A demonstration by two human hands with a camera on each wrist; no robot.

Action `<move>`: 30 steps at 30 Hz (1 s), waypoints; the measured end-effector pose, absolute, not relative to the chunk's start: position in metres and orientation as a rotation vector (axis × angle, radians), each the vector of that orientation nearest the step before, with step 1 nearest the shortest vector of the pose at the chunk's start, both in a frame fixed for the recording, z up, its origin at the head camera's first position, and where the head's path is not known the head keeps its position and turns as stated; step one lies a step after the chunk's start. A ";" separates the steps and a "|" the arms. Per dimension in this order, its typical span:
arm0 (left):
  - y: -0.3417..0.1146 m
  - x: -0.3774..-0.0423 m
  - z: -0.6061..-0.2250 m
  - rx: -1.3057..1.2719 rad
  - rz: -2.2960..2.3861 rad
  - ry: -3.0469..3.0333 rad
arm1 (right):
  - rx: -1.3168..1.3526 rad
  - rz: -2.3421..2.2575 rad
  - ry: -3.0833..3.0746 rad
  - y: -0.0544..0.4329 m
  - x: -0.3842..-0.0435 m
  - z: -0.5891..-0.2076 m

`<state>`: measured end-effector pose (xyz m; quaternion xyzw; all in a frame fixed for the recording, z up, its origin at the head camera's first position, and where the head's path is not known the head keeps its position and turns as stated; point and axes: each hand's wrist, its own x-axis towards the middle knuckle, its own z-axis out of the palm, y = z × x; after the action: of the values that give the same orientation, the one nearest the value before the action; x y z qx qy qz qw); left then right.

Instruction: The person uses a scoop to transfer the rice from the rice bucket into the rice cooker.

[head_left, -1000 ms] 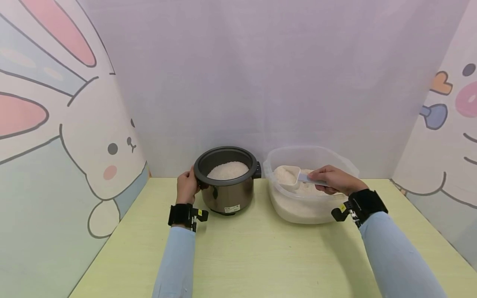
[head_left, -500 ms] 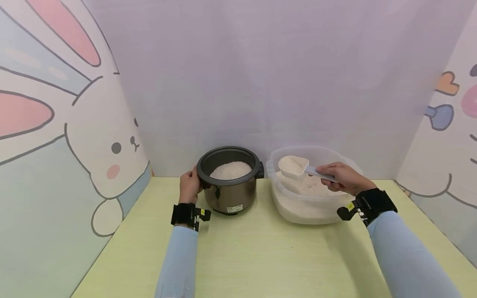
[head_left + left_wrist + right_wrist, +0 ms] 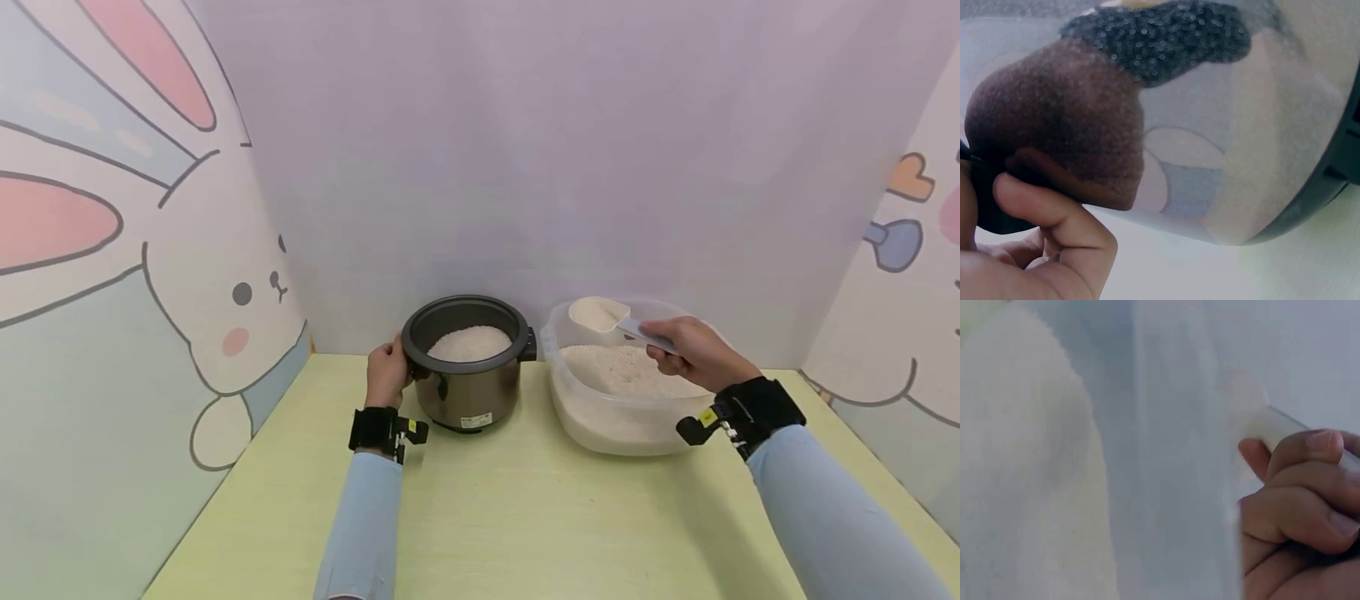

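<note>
A dark rice cooker [image 3: 468,392] without a lid stands at the back of the table, with white rice [image 3: 471,343] inside. My left hand [image 3: 386,375] grips the black handle on its left side; in the left wrist view the thumb and curled fingers [image 3: 1082,234] close around that handle. My right hand [image 3: 693,350] holds a white scoop [image 3: 598,315] by its handle, fingers [image 3: 1310,487] wrapped around it. Rice fills the scoop, which is raised over the back left rim of a clear plastic tub [image 3: 622,433]. More rice [image 3: 626,369] lies in the tub.
The pale green table [image 3: 510,517] stretches in front of both vessels. Behind them rises a plain lilac backdrop [image 3: 487,167], and rabbit-print panels [image 3: 202,292] flank the table. The cooker and the tub stand side by side with a narrow gap.
My right hand has lifted the rice-filled scoop up out of the tub's rice to above its rim. The left hand keeps its grip on the cooker's handle. The head view has shifted slightly.
</note>
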<state>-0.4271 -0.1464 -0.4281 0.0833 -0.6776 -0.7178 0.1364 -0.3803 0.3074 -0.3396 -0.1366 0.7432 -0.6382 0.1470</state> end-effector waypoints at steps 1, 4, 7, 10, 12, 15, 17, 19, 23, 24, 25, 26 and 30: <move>-0.146 -0.427 -0.428 0.237 -2.072 -1.965 | -0.385 -1.849 2.127 0.302 -0.380 -0.336; -0.146 -0.429 -0.428 0.236 -2.066 -1.973 | -0.341 -1.907 2.066 0.284 -0.377 -0.324; -0.146 -0.429 -0.428 0.242 -2.071 -1.975 | -0.288 -1.977 2.014 0.265 -0.374 -0.313; -0.145 -0.428 -0.428 0.239 -2.071 -1.978 | -0.247 -2.031 1.982 0.248 -0.371 -0.302; -0.144 -0.427 -0.428 0.235 -2.071 -1.975 | -0.233 -2.056 1.957 0.238 -0.371 -0.296; -0.143 -0.427 -0.427 0.224 -2.077 -1.967 | -0.237 -2.077 1.916 0.225 -0.374 -0.289; -0.141 -0.426 -0.427 0.221 -2.084 -1.962 | -0.244 -2.084 1.902 0.218 -0.375 -0.286; -0.139 -0.426 -0.425 0.228 -2.089 -1.960 | -0.256 -2.081 1.915 0.211 -0.376 -0.284; -0.135 -0.425 -0.424 0.253 -2.085 -1.957 | -0.286 -2.029 2.028 0.198 -0.377 -0.282; -0.134 -0.426 -0.424 0.257 -2.086 -1.956 | -0.293 -2.011 2.059 0.195 -0.378 -0.282; -0.134 -0.426 -0.424 0.253 -2.086 -1.955 | -0.303 -1.993 2.088 0.192 -0.378 -0.282; -0.133 -0.426 -0.424 0.253 -2.085 -1.952 | -0.317 -1.974 2.118 0.190 -0.379 -0.282; -0.131 -0.427 -0.425 0.245 -2.092 -1.943 | -0.375 -1.933 2.178 0.182 -0.378 -0.284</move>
<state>-0.4271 -0.1314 -0.4250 0.0848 -0.6716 -0.7231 0.1376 -0.3779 0.1822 -0.2838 -0.1271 0.7380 -0.6548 0.1024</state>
